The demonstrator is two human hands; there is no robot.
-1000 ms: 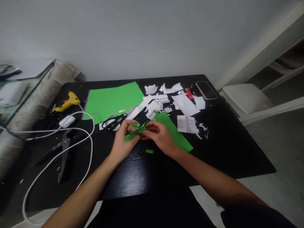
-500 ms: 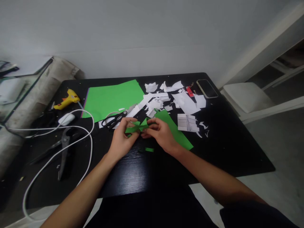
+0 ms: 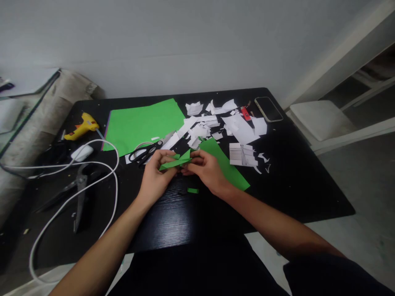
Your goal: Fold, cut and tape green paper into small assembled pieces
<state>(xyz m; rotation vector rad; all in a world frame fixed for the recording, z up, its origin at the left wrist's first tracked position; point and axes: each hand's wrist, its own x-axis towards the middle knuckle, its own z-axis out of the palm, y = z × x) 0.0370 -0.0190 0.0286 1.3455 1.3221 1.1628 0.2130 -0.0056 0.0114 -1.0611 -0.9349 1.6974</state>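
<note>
Between my two hands is a small piece of folded green paper, held up just above the black table. My left hand is closed on its left end, thumb below and fingers behind. The fingers of my right hand pinch its right end; their tips are partly hidden by the paper. A small green paper scrap lies on the table just below my hands. Beyond my right hand a green paper strip lies slanting. Black-handled scissors rest close behind my left hand.
Green sheets lie at the back left, near a yellow glue gun. A white cable loops past dark metal shears. White paper scraps, a red object and a phone lie at the back right.
The folded green paper has tilted and its upright flaps look flatter and narrower now. Both hands keep their hold on it. The whole view has shifted slightly.
</note>
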